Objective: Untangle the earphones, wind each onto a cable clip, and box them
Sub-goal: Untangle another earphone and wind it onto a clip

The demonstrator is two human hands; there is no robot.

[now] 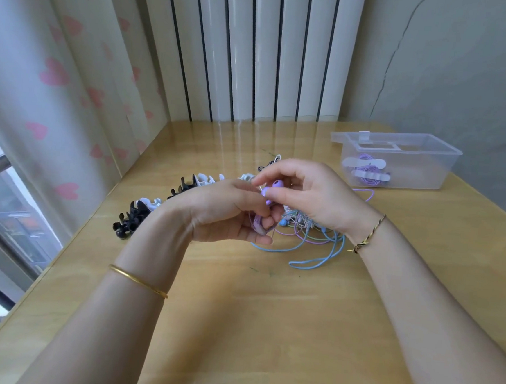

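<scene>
Your two hands meet just above the middle of the tabletop (266, 314), close together and both busy with one purple earphone. Your right hand (309, 193) pinches the purple earbud (271, 188) between thumb and fingertips, with the bud raised just over your left knuckles. Your left hand (225, 217) has its fingers curled round the purple cable (256, 224) below that bud (whether a clip sits in the grip too, I cannot tell). Right behind and under your hands lies the tangle of earphones (311, 237), with blue, green, pink and lilac cords looped over each other on the wood and one blue loop trailing out toward you. To your left, a row of cable clips (133, 217) runs away from you along the tabletop, black and white ones by turns, the far end of it hidden behind your hands. Far right, near the wall, stands the clear box (448, 152), open at the top, and inside it lie wound earphones (365, 169), purple cord wrapped on white clips. A loose loop of purple cord (368, 195) lies on the wood just in front of the box. You wear a gold bangle (137, 281) on your left forearm and a braided bracelet (369, 234) on your right wrist. A curtain (58, 70) with pink hearts hangs at the left.
</scene>
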